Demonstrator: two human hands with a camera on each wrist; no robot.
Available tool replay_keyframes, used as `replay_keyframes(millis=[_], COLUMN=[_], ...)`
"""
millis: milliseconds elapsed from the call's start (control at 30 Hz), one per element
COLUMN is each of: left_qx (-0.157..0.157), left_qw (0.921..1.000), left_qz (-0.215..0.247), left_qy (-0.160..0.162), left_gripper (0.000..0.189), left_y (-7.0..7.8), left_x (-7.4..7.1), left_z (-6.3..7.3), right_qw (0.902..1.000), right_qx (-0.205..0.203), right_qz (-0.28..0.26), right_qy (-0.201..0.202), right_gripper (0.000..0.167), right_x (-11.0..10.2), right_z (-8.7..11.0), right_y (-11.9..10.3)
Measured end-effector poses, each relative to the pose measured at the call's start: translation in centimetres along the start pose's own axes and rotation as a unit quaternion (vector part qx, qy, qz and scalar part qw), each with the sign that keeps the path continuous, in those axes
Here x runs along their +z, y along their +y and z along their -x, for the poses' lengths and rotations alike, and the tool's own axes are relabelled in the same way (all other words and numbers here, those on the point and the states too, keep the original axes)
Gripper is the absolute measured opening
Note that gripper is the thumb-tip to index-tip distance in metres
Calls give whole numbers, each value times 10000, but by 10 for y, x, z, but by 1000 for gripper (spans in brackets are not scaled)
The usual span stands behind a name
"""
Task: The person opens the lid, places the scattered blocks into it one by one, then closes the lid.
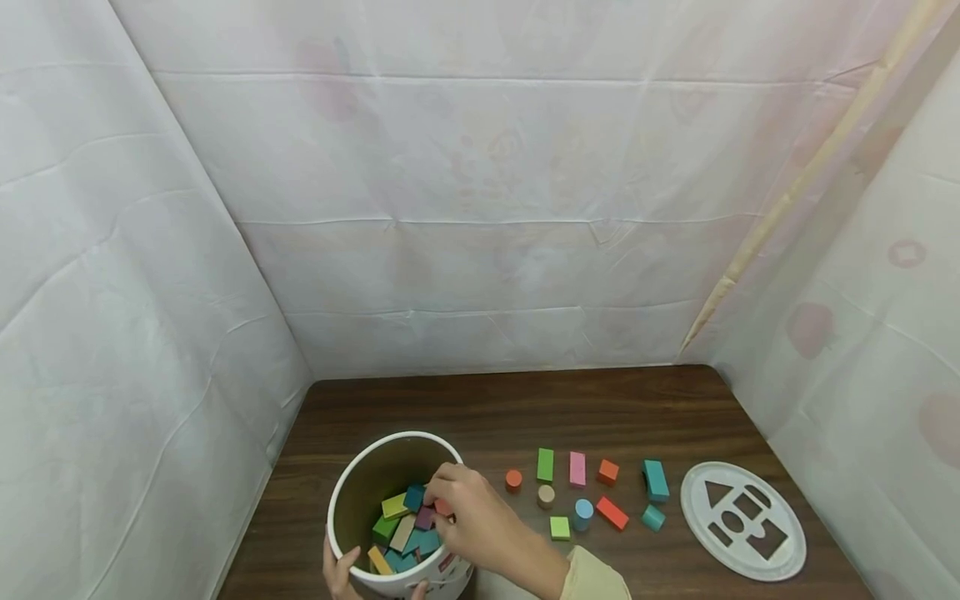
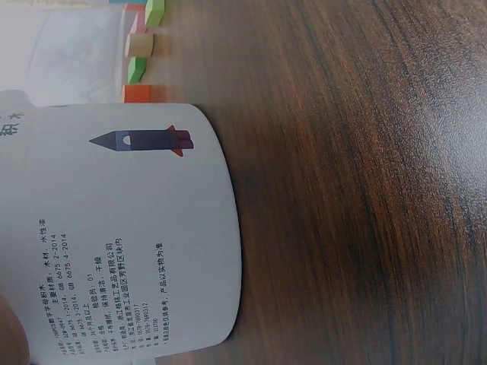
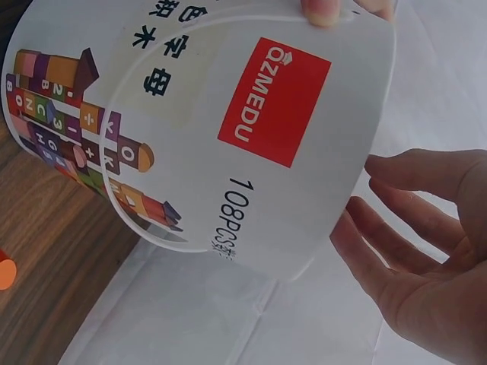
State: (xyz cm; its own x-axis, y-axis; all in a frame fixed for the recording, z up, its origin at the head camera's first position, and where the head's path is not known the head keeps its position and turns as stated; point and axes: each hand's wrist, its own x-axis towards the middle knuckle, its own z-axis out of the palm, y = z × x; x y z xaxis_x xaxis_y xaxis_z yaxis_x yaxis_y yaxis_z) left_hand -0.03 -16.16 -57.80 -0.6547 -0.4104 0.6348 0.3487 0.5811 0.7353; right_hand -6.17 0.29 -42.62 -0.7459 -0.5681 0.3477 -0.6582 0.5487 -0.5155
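A white bucket [image 1: 442, 583] of coloured wooden blocks stands tipped slightly towards me near the table's front. My left hand [image 1: 340, 573] grips its near left side, the thumb and fingers around the rim and wall. In the right wrist view, left fingertips [image 3: 322, 11] show on the bucket's edge. My right hand [image 1: 477, 518] reaches over the right rim into the bucket. A red block [image 1: 443, 507] shows between its thumb and fingers, above a purple block [image 1: 425, 518] and a dark blue block [image 1: 414, 497]. In the right wrist view the wall hides the right fingertips.
Right of the bucket, several loose blocks lie on the dark wood table [image 1: 480, 408], among them a green block [image 1: 545, 465], a pink block [image 1: 577, 469] and a blue cylinder [image 1: 583, 512]. The white lid [image 1: 705, 508] with shaped holes lies farther right. White sheets [image 1: 480, 275] enclose the table.
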Motion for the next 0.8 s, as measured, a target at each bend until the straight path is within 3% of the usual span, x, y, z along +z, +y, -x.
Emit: replay_keyframes(millis=[100, 367, 600, 800], left_qx=[-154, 12, -265, -135], left_qw=[9999, 9999, 9995, 9997], left_qz=[-53, -129, -169, -129], left_qy=[-36, -10, -58, -134], left_gripper=[107, 108, 109, 111], left_y=[-1, -8, 0, 2], left_x=[0, 2, 0, -1], left_z=[0, 4, 1, 0], right_qw=[9999, 9994, 9980, 9972], right_qx=[115, 258, 621, 696], right_qz=[-55, 41, 115, 136], right_qy=[48, 239, 99, 224], right_gripper=[14, 10, 14, 12], right_x=[-3, -10, -15, -20], right_z=[1, 3, 4, 6], right_y=[-1, -1, 3, 12])
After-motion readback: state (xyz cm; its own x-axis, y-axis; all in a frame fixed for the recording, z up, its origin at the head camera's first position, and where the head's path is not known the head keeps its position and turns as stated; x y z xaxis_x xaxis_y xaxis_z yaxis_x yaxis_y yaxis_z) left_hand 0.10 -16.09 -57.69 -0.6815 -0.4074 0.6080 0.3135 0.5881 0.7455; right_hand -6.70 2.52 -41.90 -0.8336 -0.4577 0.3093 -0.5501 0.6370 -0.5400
